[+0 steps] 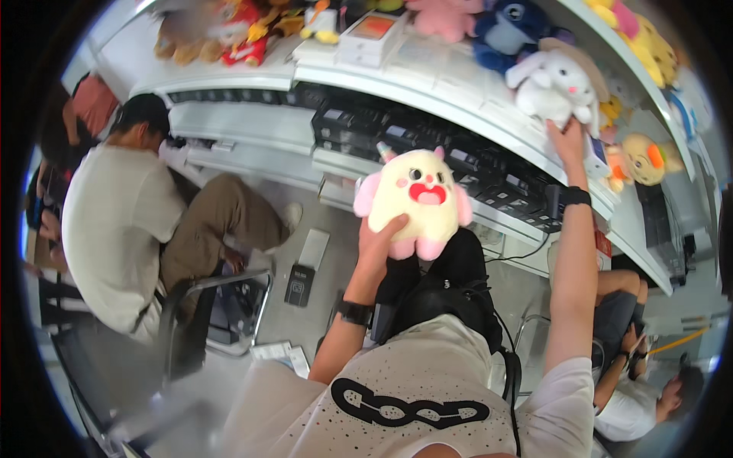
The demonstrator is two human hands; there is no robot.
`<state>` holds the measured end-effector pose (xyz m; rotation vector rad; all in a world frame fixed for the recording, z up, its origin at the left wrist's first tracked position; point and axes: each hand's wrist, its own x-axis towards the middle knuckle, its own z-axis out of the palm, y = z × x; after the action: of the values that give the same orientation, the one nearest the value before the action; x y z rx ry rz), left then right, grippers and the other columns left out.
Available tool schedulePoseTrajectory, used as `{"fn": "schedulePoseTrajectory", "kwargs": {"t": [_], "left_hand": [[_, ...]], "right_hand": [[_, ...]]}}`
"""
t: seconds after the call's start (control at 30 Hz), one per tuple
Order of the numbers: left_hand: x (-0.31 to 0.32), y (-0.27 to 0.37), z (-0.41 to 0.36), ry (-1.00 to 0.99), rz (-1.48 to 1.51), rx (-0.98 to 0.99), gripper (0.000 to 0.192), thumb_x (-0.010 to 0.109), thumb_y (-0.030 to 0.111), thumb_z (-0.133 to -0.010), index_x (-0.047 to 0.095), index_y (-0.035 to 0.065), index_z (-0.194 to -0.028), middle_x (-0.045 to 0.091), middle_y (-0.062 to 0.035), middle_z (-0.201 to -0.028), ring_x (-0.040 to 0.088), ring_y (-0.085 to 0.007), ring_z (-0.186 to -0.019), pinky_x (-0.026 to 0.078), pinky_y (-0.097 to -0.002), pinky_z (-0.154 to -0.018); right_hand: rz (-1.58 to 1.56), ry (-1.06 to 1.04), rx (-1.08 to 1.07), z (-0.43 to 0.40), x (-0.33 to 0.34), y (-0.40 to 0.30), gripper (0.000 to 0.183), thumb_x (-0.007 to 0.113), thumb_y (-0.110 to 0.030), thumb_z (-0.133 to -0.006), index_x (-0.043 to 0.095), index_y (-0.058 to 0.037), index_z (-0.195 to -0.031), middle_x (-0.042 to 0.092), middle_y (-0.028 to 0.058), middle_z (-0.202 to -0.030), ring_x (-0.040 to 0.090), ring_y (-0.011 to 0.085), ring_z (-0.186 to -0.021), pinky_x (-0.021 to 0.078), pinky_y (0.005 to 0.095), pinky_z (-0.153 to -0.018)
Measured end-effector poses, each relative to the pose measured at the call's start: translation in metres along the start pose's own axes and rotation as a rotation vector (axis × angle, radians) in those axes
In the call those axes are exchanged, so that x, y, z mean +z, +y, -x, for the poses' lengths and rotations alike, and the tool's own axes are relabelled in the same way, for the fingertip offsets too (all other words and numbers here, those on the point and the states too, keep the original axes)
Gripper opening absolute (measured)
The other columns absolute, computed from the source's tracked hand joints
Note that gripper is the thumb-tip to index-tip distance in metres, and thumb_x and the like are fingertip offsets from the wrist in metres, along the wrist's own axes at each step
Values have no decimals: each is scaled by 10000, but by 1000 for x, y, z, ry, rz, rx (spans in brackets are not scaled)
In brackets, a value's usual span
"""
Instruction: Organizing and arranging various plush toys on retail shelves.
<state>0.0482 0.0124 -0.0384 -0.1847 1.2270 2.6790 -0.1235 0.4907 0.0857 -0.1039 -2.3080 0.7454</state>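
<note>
My left hand [378, 246] holds a cream plush toy [415, 203] by its lower side, with the thumb across its front. The toy has pink arms and feet, a small horn and a wide red mouth, and it faces up above my lap. My right hand [567, 140] reaches out to the shelf at the upper right. Its fingers grip the underside of a white plush rabbit [552, 86] with long ears and pink cheeks. The rabbit sits at the edge of the white shelf [458, 94], and part of my fingers is hidden behind it.
A navy plush [509, 34] and a pink plush [444, 17] sit beside white boxes [369, 40]. Black boxes [401, 131] line the lower shelf. Seated people [120, 217] are at both sides. A metal-framed chair [263, 309] and small boxes [300, 283] stand on the floor.
</note>
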Motion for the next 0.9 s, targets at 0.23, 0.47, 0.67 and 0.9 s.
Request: {"fn": "schedulePoseTrajectory", "kwargs": {"t": [0.23,0.47,0.67,0.9], "left_hand": [[9,12,1,-22,-10,12,635,756,129,-891,467,-62,-1424,625,-163,-1331,640,-235,-1167,525,-354,-984],[4,11,2,-11,-39,6,656,755,128,-883,447,-71,-1428,620,-178,-1319,632,-248,-1186,522,-366,-997],[1,12,5,-27,-15,31,657,732,109,-881,432,-58,-1441,608,-178,-1342,626,-252,-1199,511,-374,-1017],[8,12,3,-70,-4,40,623,730,104,-884,467,-64,-1424,624,-171,-1329,627,-240,-1196,512,-366,-1007]], "right_hand": [[236,28,85,-3,0,-7,592,781,-334,-898,579,32,-1317,701,165,-1125,665,292,-998,508,385,-916],[109,27,58,17,-5,-6,557,781,-302,-889,597,34,-1294,698,130,-1072,661,231,-920,514,362,-847],[-44,90,63,26,9,-17,601,796,-211,-866,557,55,-1349,683,161,-1180,689,219,-1003,548,330,-881],[-140,117,54,21,1,-15,706,807,-154,-844,476,86,-1419,658,185,-1242,685,228,-1066,550,332,-930]]}}
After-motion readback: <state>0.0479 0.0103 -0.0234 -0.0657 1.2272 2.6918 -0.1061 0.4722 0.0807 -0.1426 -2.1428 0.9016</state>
